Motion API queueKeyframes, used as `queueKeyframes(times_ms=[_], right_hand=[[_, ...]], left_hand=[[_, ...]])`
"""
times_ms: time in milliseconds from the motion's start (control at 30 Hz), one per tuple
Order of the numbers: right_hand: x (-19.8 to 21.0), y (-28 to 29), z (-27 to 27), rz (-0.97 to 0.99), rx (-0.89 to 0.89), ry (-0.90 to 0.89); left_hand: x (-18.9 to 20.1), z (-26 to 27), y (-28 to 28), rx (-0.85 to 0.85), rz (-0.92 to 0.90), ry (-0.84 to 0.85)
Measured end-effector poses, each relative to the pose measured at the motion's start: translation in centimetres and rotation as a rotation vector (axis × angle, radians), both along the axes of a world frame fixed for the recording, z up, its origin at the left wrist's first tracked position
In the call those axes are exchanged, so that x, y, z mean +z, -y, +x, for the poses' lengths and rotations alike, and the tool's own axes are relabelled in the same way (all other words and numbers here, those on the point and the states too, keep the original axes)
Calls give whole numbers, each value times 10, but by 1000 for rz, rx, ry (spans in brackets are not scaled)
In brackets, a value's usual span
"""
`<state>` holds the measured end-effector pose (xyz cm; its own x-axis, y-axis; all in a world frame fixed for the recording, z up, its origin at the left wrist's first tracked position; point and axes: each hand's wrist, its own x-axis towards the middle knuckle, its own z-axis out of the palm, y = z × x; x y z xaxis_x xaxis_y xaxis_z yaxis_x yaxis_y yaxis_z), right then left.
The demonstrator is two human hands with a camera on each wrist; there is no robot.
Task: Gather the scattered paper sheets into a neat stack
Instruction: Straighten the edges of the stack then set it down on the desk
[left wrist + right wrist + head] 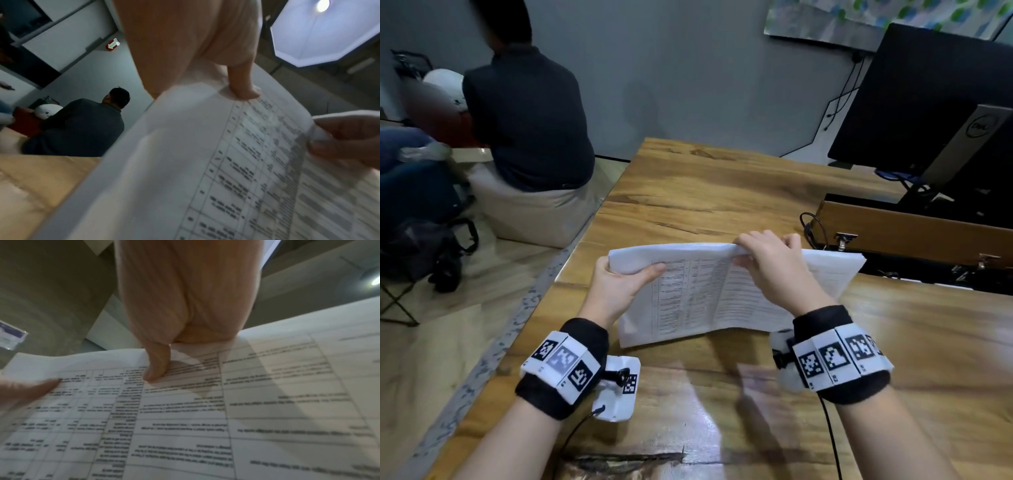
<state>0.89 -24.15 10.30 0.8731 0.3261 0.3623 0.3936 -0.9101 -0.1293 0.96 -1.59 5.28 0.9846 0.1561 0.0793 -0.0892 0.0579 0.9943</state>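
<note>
A bundle of white printed paper sheets (698,294) stands tilted on its lower edge on the wooden table (688,192), printed tables facing me. My left hand (619,277) grips the upper left corner, thumb (244,87) on the front face. My right hand (767,260) pinches the top edge near the middle, thumb (156,368) pressing the front and fingers curled over the back. The sheets (226,162) fill both wrist views, with overlapping sheets (205,410) fanned out to the right. The backs of the sheets are hidden.
A black monitor (928,102) on a stand sits at the far right behind a wooden box (893,226) with cables. A seated person (530,116) faces away at the left, beyond the table's left edge. Bags (421,212) lie on the floor there.
</note>
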Motion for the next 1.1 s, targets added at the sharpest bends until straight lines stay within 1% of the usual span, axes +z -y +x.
queueKeyframes(times_ms=[100,133,200,267,300,367,500,567,633,733,767,833,933,1000,1100], right_hand=[[4,5,-5,-21,13,110],[1,4,-8,-49,0,92],[-12,4,-13,-120,-19,26],[-20,5,-14,-176,-25,28],[-18,2,-14,-165,-25,52],[-15,-7,-13,-136,-10,18],[-16,-36,-9,-85,68,0],[-22,-46,-9,-73,60,25],[-25,-46,-8,-78,64,86],[-21,-31,-9,-68,67,8],[-20,-23,-9,-46,55,-5],[-21,-10,-11,-35,4,25],[-26,-4,-12,0,-87,84],[-28,-6,-11,24,-73,123],[-14,-9,-10,61,-15,195]], left_hand=[[5,-3,3,-33,4,71],[2,-4,2,-49,19,65],[-6,-7,0,-93,8,-4],[-11,-10,-2,-129,-9,-55],[-11,-10,-4,-148,1,-51],[-3,-12,-6,-206,40,-18],[19,-11,-8,-284,156,96],[22,-9,-8,-262,171,141],[21,-9,-8,-244,152,151],[17,-9,-7,-229,124,169],[17,-9,-6,-224,105,176],[17,-9,-4,-217,89,186],[17,-8,0,-206,170,202],[17,-10,2,-178,175,226],[24,-11,2,-77,164,312]])
